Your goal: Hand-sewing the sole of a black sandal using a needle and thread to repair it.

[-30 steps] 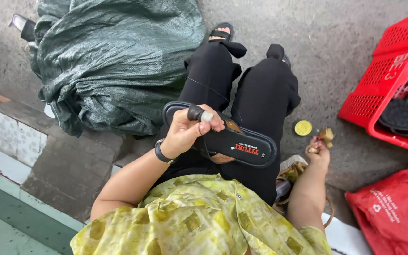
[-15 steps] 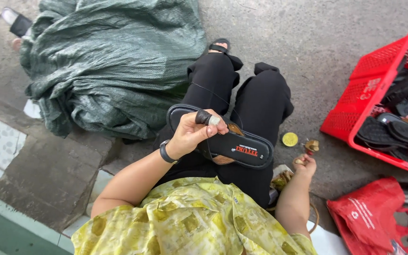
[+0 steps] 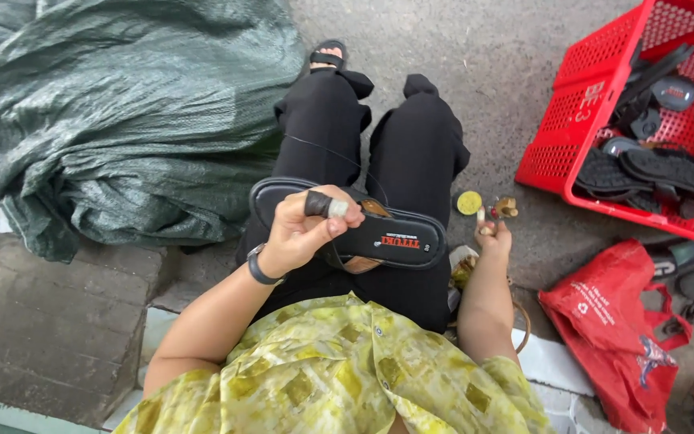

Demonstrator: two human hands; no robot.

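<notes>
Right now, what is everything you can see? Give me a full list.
Black flat sandal with strap: one, black, across the lap, gripped by left hand.
Green woven tarpaulin bundle: one, dark green, ground at left.
Red plastic crate: one, red, upper right, holding dark shoe soles.
Red plastic bag: one, red, lower right.
Round yellow tin: one, yellow, ground by the right knee.
Black wristband: one, on left wrist.
Left hand: holds the sandal; finger wrapped in dark tape.
Right hand: low beside the tin, fingers on small items I cannot identify.
</notes>
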